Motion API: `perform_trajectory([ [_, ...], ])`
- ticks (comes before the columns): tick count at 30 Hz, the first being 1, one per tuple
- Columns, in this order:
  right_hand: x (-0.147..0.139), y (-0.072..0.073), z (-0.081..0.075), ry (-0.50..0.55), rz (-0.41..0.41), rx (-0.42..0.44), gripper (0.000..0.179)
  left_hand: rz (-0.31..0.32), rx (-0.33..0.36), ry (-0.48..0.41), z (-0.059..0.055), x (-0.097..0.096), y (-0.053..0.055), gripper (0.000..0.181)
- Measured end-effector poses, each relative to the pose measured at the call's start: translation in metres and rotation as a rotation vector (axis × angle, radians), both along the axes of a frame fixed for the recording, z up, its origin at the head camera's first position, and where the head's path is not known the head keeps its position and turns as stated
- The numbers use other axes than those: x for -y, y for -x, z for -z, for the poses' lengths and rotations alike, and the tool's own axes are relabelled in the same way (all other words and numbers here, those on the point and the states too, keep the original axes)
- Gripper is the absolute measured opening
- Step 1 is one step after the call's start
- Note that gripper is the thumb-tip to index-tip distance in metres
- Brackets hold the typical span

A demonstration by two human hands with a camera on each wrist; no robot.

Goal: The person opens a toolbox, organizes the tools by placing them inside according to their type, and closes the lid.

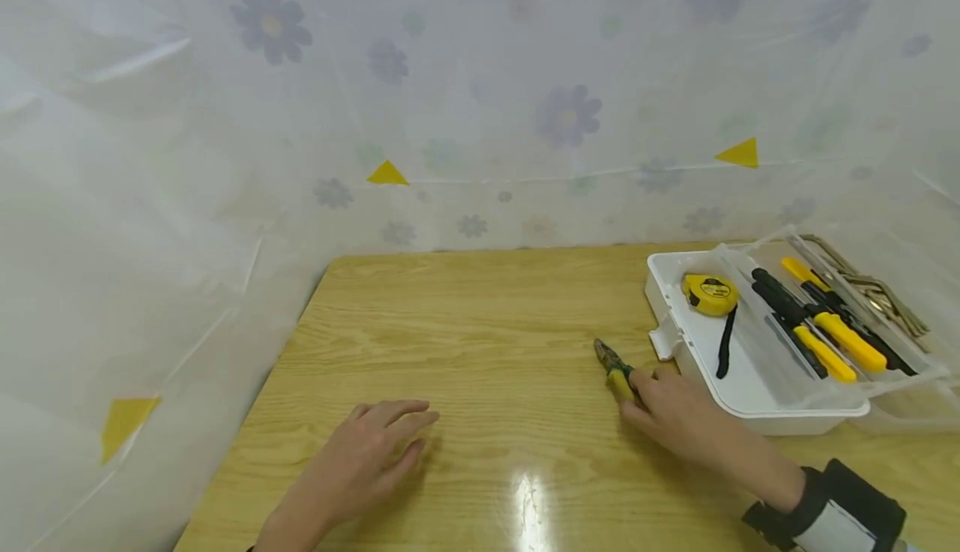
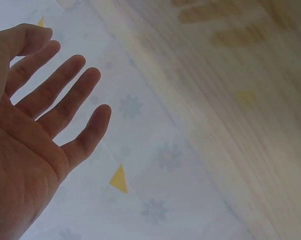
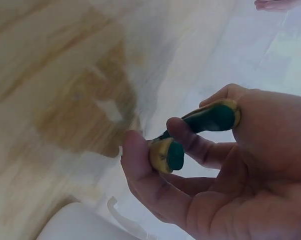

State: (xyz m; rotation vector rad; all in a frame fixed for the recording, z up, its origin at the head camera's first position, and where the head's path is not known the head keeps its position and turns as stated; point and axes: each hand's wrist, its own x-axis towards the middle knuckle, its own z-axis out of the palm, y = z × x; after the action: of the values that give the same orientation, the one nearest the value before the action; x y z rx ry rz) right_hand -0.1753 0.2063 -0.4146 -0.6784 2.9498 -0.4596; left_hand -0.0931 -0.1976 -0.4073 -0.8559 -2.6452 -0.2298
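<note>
My right hand (image 1: 671, 410) grips a pair of pliers (image 1: 617, 373) with yellow and green handles, just left of the white toolbox. The pliers' dark metal head points away from me, over the wooden table. In the right wrist view the fingers curl round the handles (image 3: 210, 118), whose ends show spread apart. My left hand (image 1: 367, 460) hovers low over the table's left part with relaxed, slightly bent fingers. Its palm and spread fingers (image 2: 75, 100) show in the left wrist view, holding nothing.
A white toolbox (image 1: 757, 402) stands open at the right; a yellow tape measure (image 1: 710, 294) with a black strap lies inside. Its clear tray holds several yellow-and-black tools (image 1: 847, 342) and metal pieces (image 1: 877, 293). A flowered plastic sheet (image 1: 480, 118) hangs behind the table (image 1: 465, 318).
</note>
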Motion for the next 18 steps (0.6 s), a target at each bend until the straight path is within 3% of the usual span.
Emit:
perform_trajectory([
  [2, 0.000, -0.002, 0.000, 0.023, -0.002, -0.014, 0.018, -0.004, 0.008, 0.006, 0.000, 0.000, 0.000, 0.038],
  [9, -0.001, -0.005, -0.002, 0.149, -0.033, -0.179, 0.014, -0.004, 0.015, -0.005, -0.001, 0.000, 0.000, 0.037],
  [18, -0.010, -0.004, -0.016, 0.131, 0.016, -0.343, 0.023, 0.000, 0.027, -0.015, -0.002, 0.000, 0.005, 0.038],
])
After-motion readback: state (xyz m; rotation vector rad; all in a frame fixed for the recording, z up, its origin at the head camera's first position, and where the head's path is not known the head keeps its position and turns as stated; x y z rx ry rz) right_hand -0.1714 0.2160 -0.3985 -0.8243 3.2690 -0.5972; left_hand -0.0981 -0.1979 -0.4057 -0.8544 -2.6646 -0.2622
